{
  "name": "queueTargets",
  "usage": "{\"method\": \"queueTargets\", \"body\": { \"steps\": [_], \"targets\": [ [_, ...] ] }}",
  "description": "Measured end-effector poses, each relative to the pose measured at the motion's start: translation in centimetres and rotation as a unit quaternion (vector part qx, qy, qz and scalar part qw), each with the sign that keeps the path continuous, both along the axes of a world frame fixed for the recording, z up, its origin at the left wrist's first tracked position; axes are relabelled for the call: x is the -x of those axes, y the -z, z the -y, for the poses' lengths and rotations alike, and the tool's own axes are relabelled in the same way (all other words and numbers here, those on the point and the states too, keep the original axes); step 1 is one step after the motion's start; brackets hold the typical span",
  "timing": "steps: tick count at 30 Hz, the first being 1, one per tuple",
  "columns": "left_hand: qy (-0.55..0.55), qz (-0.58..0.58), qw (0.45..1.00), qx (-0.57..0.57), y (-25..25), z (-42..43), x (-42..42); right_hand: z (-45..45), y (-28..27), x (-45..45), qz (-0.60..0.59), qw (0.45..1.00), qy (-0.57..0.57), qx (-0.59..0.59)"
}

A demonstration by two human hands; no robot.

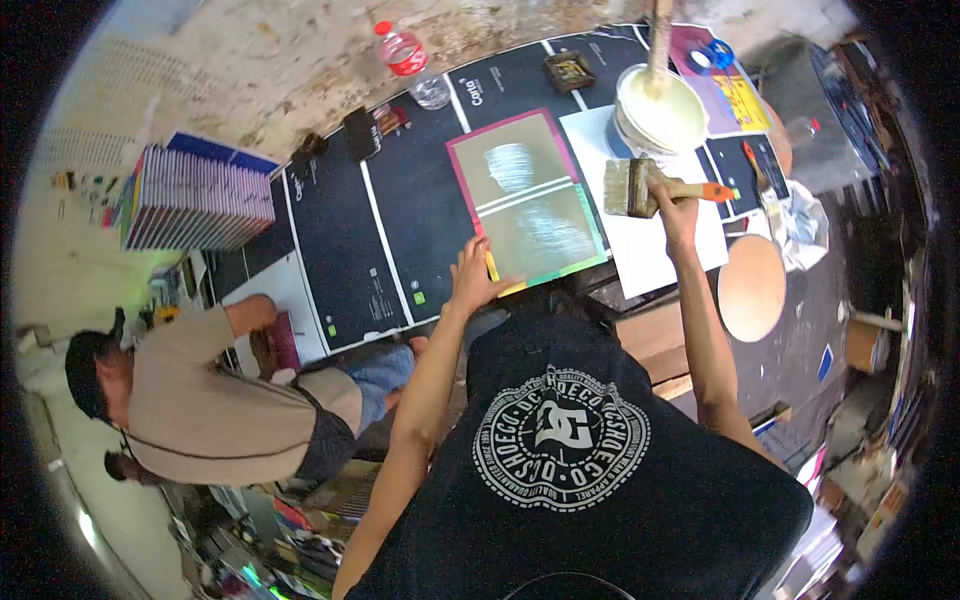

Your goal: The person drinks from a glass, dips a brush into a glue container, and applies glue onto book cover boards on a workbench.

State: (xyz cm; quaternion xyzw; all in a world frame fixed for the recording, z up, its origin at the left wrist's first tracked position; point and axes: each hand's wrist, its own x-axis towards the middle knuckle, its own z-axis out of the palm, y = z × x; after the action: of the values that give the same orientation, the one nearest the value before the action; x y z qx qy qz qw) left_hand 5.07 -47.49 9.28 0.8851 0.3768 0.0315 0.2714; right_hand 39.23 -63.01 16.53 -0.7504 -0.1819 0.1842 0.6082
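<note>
Over sheet [660, 256], brush [641, 188] sideways, bristles [617, 188] left.

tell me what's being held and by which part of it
The right hand holds the brush where its handle meets the wide head. The left hand is spread at the panel's near left corner, gripping nothing visible.

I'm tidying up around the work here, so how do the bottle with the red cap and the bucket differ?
The bottle is clear plastic with a red label; the bucket is opaque.
The bottle is closed by its cap; the bucket is open, a stick standing in its pale contents.
The bottle is narrow; the bucket is much wider.
Both are along the table's far side.
</note>
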Motion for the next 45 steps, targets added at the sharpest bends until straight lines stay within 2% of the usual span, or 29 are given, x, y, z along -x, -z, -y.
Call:
{"method": "queueTargets", "body": {
  "steps": [2, 3, 6, 7, 8, 9, 10, 11, 12, 14, 16, 18, 20, 23, 24, 26, 28, 30, 32, 34, 36, 37, 39, 40, 42, 43, 44, 45],
  "targets": [
    [-0.053, 0.027, 0.998, -0.018, 0.7, 0.5, -0.6, -1.0, -0.8, 0.8, -0.096, 0.992, -0.011, -0.077],
    [-0.075, 0.042, 0.996, -0.025, 0.8, 0.8, -0.6, -1.9, -0.8, 1.5, -0.109, 0.991, -0.014, -0.08],
    [-0.05, -0.093, 0.994, -0.037, -1.2, 1.7, -1.9, -5.1, 2.4, 2.5, -0.107, 0.989, -0.021, -0.1],
    [-0.052, -0.1, 0.993, -0.033, -1.9, 1.5, -2.6, -7.0, 2.8, 3.8, -0.053, 0.986, -0.038, -0.151],
    [-0.053, -0.111, 0.992, -0.024, -2.5, 1.7, -2.9, -8.5, 3.3, 4.7, -0.019, 0.995, -0.053, -0.083],
    [-0.051, -0.124, 0.991, -0.012, -2.7, 2.1, -2.7, -9.6, 3.1, 6.1, -0.013, 0.99, -0.123, -0.071],
    [-0.057, -0.111, 0.992, -0.02, -2.1, 2.3, -2.3, -10.7, 4.5, 6.8, 0.076, 0.978, -0.19, -0.033],
    [-0.062, -0.094, 0.993, -0.029, -1.3, 2.2, -2.2, -11.5, 4.1, 7.7, 0.146, 0.95, -0.275, 0.023],
    [-0.068, -0.077, 0.994, -0.036, -0.6, 2.3, -2.1, -11.9, 3.5, 8.1, 0.14, 0.92, -0.363, 0.044],
    [-0.065, -0.082, 0.994, -0.037, -0.6, 1.9, -2.3, -13.1, 5.7, 6.2, 0.295, 0.825, -0.471, 0.103],
    [-0.069, -0.078, 0.994, -0.044, -0.3, 1.8, -1.9, -14.2, 5.6, 2.0, 0.285, 0.86, -0.373, 0.201],
    [-0.078, -0.065, 0.993, -0.06, 0.7, 2.2, -1.7, -16.6, 5.7, -2.3, 0.376, 0.827, -0.276, 0.315],
    [-0.084, -0.075, 0.994, -0.015, -0.5, 2.3, -1.5, -17.9, 2.6, -2.2, 0.442, 0.874, -0.166, 0.116],
    [-0.074, -0.112, 0.991, 0.004, -1.9, 1.5, -2.3, -17.3, -1.8, 0.5, 0.409, 0.881, -0.239, -0.007],
    [-0.066, -0.13, 0.989, 0.005, -2.2, 1.0, -2.6, -17.2, -1.8, 1.8, 0.383, 0.884, -0.263, 0.039],
    [-0.062, -0.151, 0.987, 0.01, -2.7, 0.6, -3.0, -17.1, -0.3, 4.2, 0.276, 0.894, -0.352, 0.024],
    [-0.06, -0.158, 0.985, 0.015, -2.4, 0.8, -3.4, -17.4, 1.6, 5.7, 0.298, 0.841, -0.448, 0.052],
    [-0.062, -0.155, 0.986, 0.013, -1.9, 0.9, -3.3, -18.3, 6.3, 3.8, 0.401, 0.809, -0.415, 0.111],
    [-0.063, -0.17, 0.983, 0.028, -2.6, 1.0, -3.4, -20.3, 7.3, 0.5, 0.379, 0.806, -0.4, 0.218],
    [-0.064, -0.17, 0.983, 0.03, -3.0, 0.5, -3.6, -22.8, 6.0, -3.4, 0.417, 0.817, -0.29, 0.272],
    [-0.064, -0.162, 0.984, 0.024, -2.5, 0.5, -3.5, -23.7, 2.3, -3.6, 0.501, 0.816, -0.221, 0.184],
    [-0.069, -0.163, 0.984, 0.018, -2.3, 0.5, -3.5, -24.1, 2.0, -3.1, 0.46, 0.836, -0.241, 0.176],
    [-0.073, -0.166, 0.983, 0.01, -1.7, 0.6, -3.6, -23.1, 1.7, 0.0, 0.436, 0.811, -0.38, 0.086],
    [-0.072, -0.168, 0.983, 0.022, -1.7, 0.8, -3.5, -22.2, 1.8, 1.7, 0.417, 0.79, -0.446, 0.044],
    [-0.079, -0.164, 0.982, 0.045, -1.9, 0.6, -3.6, -21.7, 3.3, 3.8, 0.398, 0.715, -0.569, 0.074],
    [-0.086, -0.156, 0.983, 0.042, -1.9, 0.6, -3.6, -22.7, 7.7, 1.6, 0.422, 0.722, -0.544, 0.066],
    [-0.091, -0.148, 0.984, 0.04, -2.0, 0.6, -3.4, -24.6, 11.0, -1.5, 0.455, 0.693, -0.485, 0.277],
    [-0.095, -0.142, 0.985, 0.038, -2.1, 0.9, -3.3, -26.5, 13.0, -6.2, 0.446, 0.749, -0.445, 0.204]
  ]
}}
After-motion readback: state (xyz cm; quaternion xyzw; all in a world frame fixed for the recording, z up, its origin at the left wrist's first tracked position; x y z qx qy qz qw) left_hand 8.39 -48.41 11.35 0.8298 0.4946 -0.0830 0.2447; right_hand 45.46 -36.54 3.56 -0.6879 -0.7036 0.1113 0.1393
